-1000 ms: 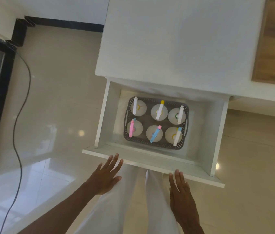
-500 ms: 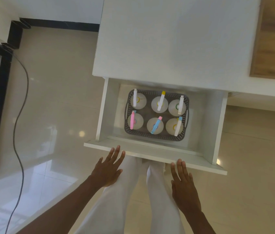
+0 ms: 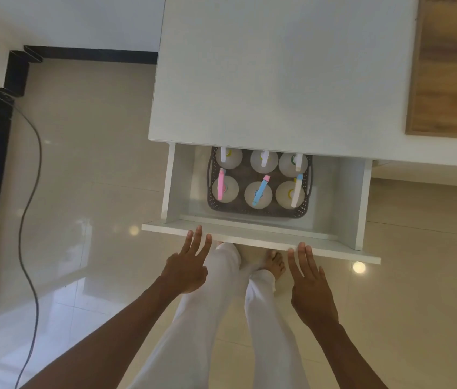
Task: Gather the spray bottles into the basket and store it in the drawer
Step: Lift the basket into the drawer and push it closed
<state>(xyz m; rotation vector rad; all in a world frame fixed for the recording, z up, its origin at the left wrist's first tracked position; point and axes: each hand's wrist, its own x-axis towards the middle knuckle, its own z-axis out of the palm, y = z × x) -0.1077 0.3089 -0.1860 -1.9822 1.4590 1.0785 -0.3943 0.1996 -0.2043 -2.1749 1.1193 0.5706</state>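
Step in hand looks like shutting the drawer [image 3: 261,240]. Left hand [image 3: 186,269] and right hand [image 3: 310,287] are both flat, fingers spread, holding nothing, fingertips at the drawer's white front panel. To do it well: push evenly with both palms so the drawer runs straight and doesn't skew on its slides, go gently so the bottles don't tip, and keep fingers off the top edge as the gap shuts under the tabletop [image 3: 277,68].

Basket [image 3: 258,211] is dark grey, perforated, with side handles, and sits on the drawer floor toward the back. Six spray bottles [image 3: 258,193] stand upright in it, two rows of three: pale round bodies, with pink, blue and white tops in the front row. The back row is partly hidden under the tabletop edge. Drawer is about half open.
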